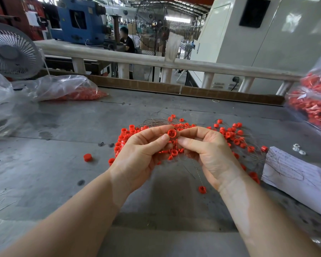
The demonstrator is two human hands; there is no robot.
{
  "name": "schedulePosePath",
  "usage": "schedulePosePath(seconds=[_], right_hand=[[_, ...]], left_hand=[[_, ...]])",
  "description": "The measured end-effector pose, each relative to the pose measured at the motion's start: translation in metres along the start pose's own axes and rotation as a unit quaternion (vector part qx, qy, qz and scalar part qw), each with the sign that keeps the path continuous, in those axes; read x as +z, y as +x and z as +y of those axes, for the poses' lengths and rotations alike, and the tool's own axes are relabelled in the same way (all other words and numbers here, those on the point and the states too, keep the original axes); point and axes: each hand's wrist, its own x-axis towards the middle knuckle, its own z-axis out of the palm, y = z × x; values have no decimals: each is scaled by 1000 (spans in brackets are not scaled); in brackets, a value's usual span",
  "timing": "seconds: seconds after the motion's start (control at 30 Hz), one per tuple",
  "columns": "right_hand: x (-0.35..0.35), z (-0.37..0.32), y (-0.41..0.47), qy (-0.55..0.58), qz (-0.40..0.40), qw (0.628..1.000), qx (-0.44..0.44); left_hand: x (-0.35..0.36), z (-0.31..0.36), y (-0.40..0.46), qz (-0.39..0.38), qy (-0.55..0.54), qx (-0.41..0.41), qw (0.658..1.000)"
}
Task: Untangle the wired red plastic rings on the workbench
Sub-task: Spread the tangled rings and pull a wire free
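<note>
1. Your left hand [137, 153] has its fingers curled, thumb and forefinger pinching one red ring [171, 134] from the left side. The ring is held up above the pile so its open face points at you, probably so you can see how the wire runs through it.
2. Your right hand [209, 154] is curled too, thumb and forefinger meeting at the ring's right edge. They look to be pinching the ring or its wire; the wire at that spot is too thin to tell.
3. More rings hang bunched between your two palms, just below the held one. A thin wire trails down from them toward a single ring [202, 189] lower down, near your right wrist. I can't tell if that one rests on the table.
4. The main tangle of rings and wires [230, 135] lies on the table [63, 145] just beyond and right of your hands, so it stays in easy reach.
5. One loose red ring [87, 157] sits to the left, apart from the pile, likely already freed.
6. Bags of red parts [311, 102] at far right and far left [78, 93] are kept well clear of the work spot.
7. A sheet of paper [295, 175] lies at near right with loose wires across it.
8. Judgement: most of the tangle is still unsorted.
</note>
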Motion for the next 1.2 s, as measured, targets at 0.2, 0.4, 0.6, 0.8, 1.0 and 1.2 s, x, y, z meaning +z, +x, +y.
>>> schedulePosePath(seconds=[0.2,0.4,0.6,0.8,1.0,1.2], right_hand=[[-1,2,1,-25,7,1000,5],[-1,3,2,-26,6,1000,4],[0,6,3,-35,7,999,-12],[-1,9,4,-66,18,997,-33],[-1,13,5,-103,26,993,-54],[-2,16,5,-154,31,984,-79]], left_hand=[[-1,-2,1,3,-4,2,1000],[-3,-3,2,3,-15,-1,1000],[-4,-3,3,11,-13,-4,1000],[-3,-4,3,24,-2,-1,1000],[-4,-4,1,29,10,6,1000],[-3,-6,1,38,50,13,998]])
